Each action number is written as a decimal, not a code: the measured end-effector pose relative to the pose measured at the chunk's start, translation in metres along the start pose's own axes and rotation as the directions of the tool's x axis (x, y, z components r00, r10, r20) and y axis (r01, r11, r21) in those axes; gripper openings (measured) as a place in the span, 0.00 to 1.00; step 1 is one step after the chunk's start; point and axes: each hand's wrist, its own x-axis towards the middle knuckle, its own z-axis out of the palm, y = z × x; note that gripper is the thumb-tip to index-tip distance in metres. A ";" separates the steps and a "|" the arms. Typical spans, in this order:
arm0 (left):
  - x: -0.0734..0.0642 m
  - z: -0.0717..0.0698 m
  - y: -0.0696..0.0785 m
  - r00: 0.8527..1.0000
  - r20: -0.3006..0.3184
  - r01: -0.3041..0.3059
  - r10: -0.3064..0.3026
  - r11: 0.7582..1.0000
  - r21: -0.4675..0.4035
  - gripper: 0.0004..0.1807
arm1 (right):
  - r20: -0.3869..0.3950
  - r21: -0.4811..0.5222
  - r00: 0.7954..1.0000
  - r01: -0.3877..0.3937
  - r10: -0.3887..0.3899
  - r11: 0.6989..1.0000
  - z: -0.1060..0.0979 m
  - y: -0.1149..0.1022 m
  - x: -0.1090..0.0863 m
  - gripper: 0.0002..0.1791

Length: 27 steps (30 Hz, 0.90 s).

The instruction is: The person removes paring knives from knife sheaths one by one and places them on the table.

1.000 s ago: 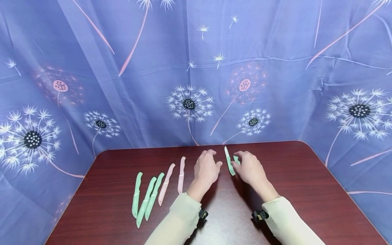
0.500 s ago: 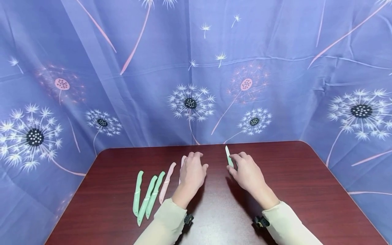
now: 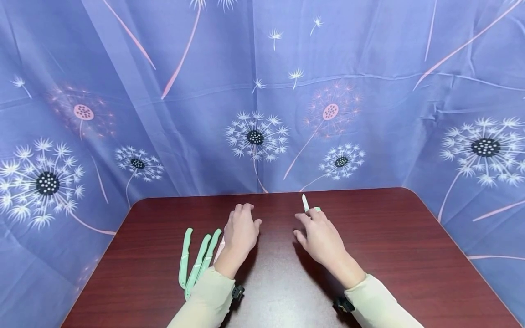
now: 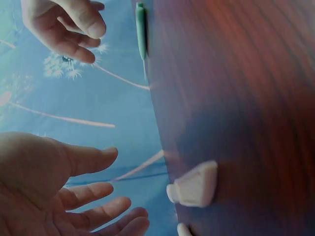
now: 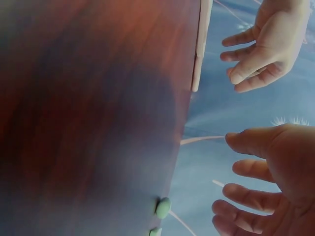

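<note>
Left hand [image 3: 239,233] has travelled leftward since the earlier frames, off the middle of the tabletop [image 3: 270,273] and over the pink knives; right hand [image 3: 323,236] has also slid a little left and nearer the person. Knives hold their places.

Left fingers: well parted, loosely bent, nothing in them. One pink knife [image 4: 197,184] lies on the tabletop just beside these fingers in the left wrist view, apart from them, seen nearly end-on; a second pink end [image 4: 183,229] shows past it at the bottom edge. From the head, only a pink sliver appears left of the fingers, the rest covered by the hand.

Right fingers: relaxed, thumb standing off, holding nothing. The unsheathed knife [image 3: 305,203] shows just beyond them, its pale blade pointing away from the person; a small green piece [image 3: 317,209] peeks out beyond the knuckles.

Farther left of the left fingers, three green knives [image 3: 198,264] lie side by side, handles away from the person. Mint colour, curved handles, pale line across the middle; the sleeve [image 3: 207,291] covers part of the nearer ends. Pink is pale, smooth.
</note>
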 end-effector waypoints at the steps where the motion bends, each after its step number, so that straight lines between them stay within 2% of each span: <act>1: 0.000 0.000 -0.003 1.000 -0.004 0.004 -0.004 1.000 0.000 0.24 | -0.003 -0.007 1.000 0.011 -0.011 1.000 0.001 -0.001 0.000 0.24; 8: 0.003 0.002 -0.017 1.000 -0.019 -0.002 0.003 1.000 0.028 0.23 | -0.022 -0.031 0.996 0.091 -0.091 0.995 0.005 -0.009 -0.002 0.24; 17: 0.012 0.008 -0.027 0.999 0.023 0.030 -0.029 0.999 -0.011 0.22 | 0.028 -0.029 0.993 0.112 -0.111 0.993 0.007 -0.022 -0.001 0.24; 21: 0.019 0.013 -0.027 0.996 0.059 0.068 -0.067 0.997 -0.025 0.19 | 0.085 0.044 0.993 0.080 -0.083 0.996 0.007 -0.029 0.000 0.24; 24: 0.024 0.016 -0.026 0.993 0.080 0.088 -0.085 0.996 -0.023 0.16 | 0.139 0.124 0.989 0.025 -0.042 0.992 0.006 -0.034 0.002 0.23; 27: 0.028 0.019 -0.024 0.990 0.102 0.104 -0.102 0.994 -0.017 0.13 | 0.191 0.214 0.982 -0.044 0.003 0.976 0.007 -0.038 0.005 0.22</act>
